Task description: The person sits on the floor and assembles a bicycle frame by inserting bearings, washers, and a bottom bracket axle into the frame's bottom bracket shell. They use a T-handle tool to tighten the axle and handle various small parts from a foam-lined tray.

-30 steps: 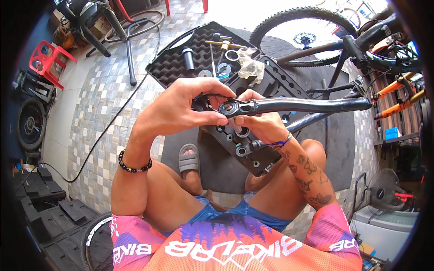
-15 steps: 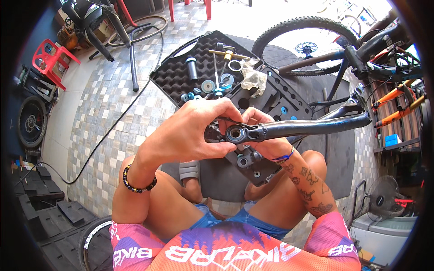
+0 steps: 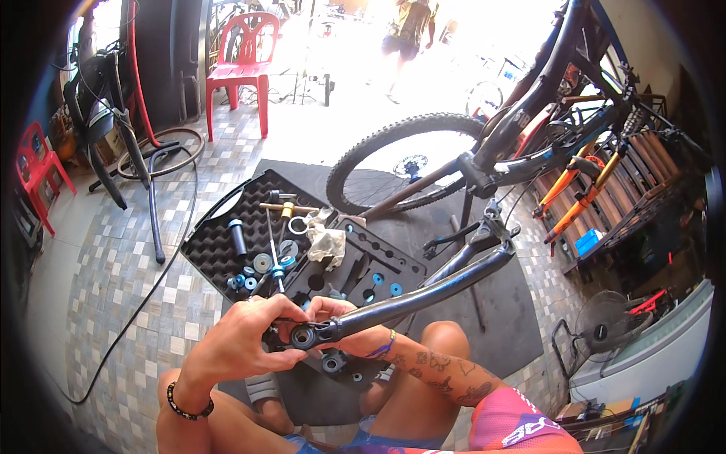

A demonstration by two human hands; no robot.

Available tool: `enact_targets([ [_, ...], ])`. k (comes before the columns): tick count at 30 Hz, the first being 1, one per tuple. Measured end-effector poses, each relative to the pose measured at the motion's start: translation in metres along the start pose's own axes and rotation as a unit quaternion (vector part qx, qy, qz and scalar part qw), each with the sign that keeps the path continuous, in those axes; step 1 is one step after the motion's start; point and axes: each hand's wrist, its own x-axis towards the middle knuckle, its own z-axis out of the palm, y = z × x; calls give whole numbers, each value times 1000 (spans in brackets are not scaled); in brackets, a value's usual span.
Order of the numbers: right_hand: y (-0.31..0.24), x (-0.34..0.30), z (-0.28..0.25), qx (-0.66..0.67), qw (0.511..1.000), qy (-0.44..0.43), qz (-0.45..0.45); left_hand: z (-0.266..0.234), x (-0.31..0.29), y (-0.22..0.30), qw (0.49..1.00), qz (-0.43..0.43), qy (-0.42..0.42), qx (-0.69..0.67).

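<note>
A black bicycle swingarm (image 3: 423, 298) lies across in front of me, its near end between my hands. Set in that end is a round bearing (image 3: 303, 337). My left hand (image 3: 246, 337) grips around the end, with the thumb below the bearing and the fingers above. From the far side my right hand (image 3: 355, 337) holds the same end, its fingers partly hidden by the tube. Just beyond lies an open tool case (image 3: 215, 246) with black foam. In it are a T-handled rod (image 3: 287, 210), a dark cylinder (image 3: 237, 236), several blue-edged discs (image 3: 262, 262) and a crumpled clear bag (image 3: 327, 246).
A black mat (image 3: 499, 333) lies under the case. Beyond it stands a black bicycle frame (image 3: 522, 113) with a knobby wheel (image 3: 352, 163). Red chairs (image 3: 240, 72) are at the left and back, a fan (image 3: 603, 325) at right. A person (image 3: 410, 34) is outside in bright light.
The view has tilted up and shifted right, so my hands and the swingarm appear lower and further left. The far chair shows more fully and a person has come into view. Both hands keep their hold.
</note>
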Motion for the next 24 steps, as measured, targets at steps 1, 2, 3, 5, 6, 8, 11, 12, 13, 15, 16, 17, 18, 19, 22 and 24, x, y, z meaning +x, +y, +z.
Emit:
enact_targets([
  [1, -1, 0, -1, -2, 1000, -2, 5, 1, 1, 1, 1000, -3, -3, -4],
  [2, 0, 0, -1, -1, 1000, -5, 10, 2, 0, 1, 1000, -12, -6, -10],
  [3, 0, 0, -1, -9, 1000, -3, 13, 3, -1, 2, 1000, -21, -9, -17],
  [5, -1, -2, 0, -25, 1000, 0, 18, 4, -1, 3, 1000, -18, -13, -3],
  [6, -1, 0, 0, -26, 999, -6, 18, 4, -3, 4, 1000, -18, -11, 3],
  [8, 0, 1, 0, -31, 999, -14, 18, 3, -5, 6, 1000, -16, -9, 12],
  [11, -4, -1, 4, -67, 998, -2, 12, 4, -4, 10, 999, -48, -7, -3],
  [12, -5, -1, 5, -83, 996, 4, 8, 5, -5, 8, 999, -50, 0, -12],
  [13, -5, -2, 4, -102, 995, 15, 17, 7, -5, 3, 998, -52, 7, -22],
  [15, -8, -5, 4, -140, 989, 38, 35, 8, -3, 2, 998, -53, 13, -28],
  [16, -10, -7, 7, -145, 988, 47, 38, 8, -2, 2, 998, -53, 13, -26],
  [17, -12, -7, 13, -148, 987, 53, 40, 8, -2, 3, 998, -54, 13, -22],
  [18, -15, -8, 17, -151, 986, 61, 42, 7, -1, 3, 998, -53, 14, -8],
  [19, -20, -8, 15, -154, 984, 69, 55, 6, 0, 2, 999, -50, 15, 5],
  [22, -29, 0, 12, -238, 962, 115, 65, 6, -2, -4, 997, -35, 48, 51],
  [24, -30, -3, 2, -386, 905, 174, -41, 9, 1, -11, 995, -20, 70, 66],
])
